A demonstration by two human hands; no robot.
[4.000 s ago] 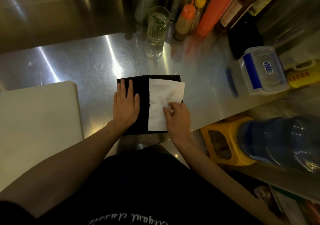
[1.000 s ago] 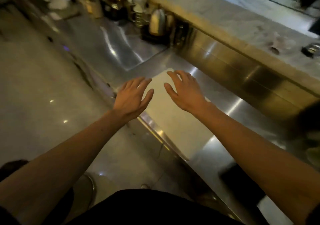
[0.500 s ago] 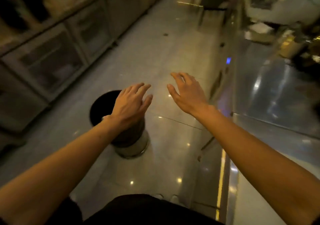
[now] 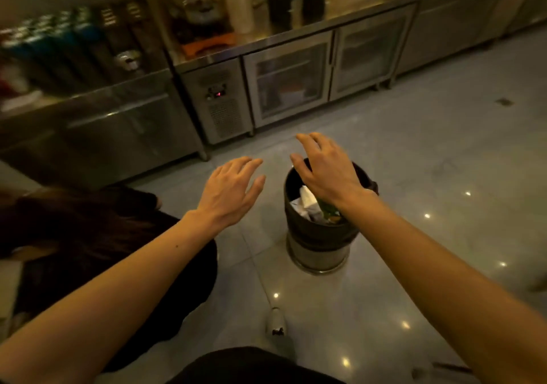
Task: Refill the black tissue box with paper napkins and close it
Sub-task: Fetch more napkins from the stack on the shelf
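Note:
Neither the black tissue box nor any paper napkins are in view. My left hand [image 4: 231, 189] is stretched out in front of me over the floor, palm down, fingers apart, holding nothing. My right hand [image 4: 327, 170] hovers just above a black round waste bin [image 4: 319, 232], also palm down with fingers spread and empty. Both forearms reach forward from the bottom corners of the head view.
The waste bin holds crumpled white paper and scraps and stands on a tiled floor [image 4: 429, 161]. A steel under-counter fridge with glass doors [image 4: 290, 83] runs along the far side. A person in dark clothing [image 4: 97, 235] sits low at my left.
My view has swung away from the steel counter with the tissue box, round to the floor and the back counter. The bin now lies under my right hand. Both hands stay open and empty.

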